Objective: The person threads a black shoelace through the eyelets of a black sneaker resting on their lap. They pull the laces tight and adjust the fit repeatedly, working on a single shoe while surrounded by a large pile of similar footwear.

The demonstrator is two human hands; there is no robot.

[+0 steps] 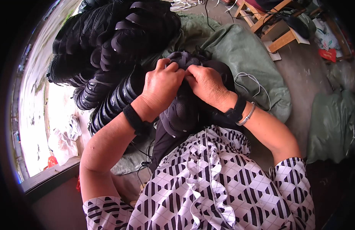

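Note:
Dark mesh shoe uppers lie bunched across my lap. Above them my left hand [162, 86] and my right hand [209, 83] come together, nearly touching at the fingertips. Both have their fingers curled in a pinch on a dark shoe upper [183, 57], whose edge shows just beyond the knuckles. What exactly sits between the fingertips is hidden by the hands. Another dark upper [179, 115] with a rounded toe rests on my thigh, below the left hand.
A high pile of black uppers [135, 38] rises at the left, with a nested row [116, 103] below it. Green-grey sacking [246, 57] carries a loose white cord [258, 80]. A wooden stool [282, 40] is far right, a green sack [330, 126] nearer. Plastic bags [64, 143] sit left.

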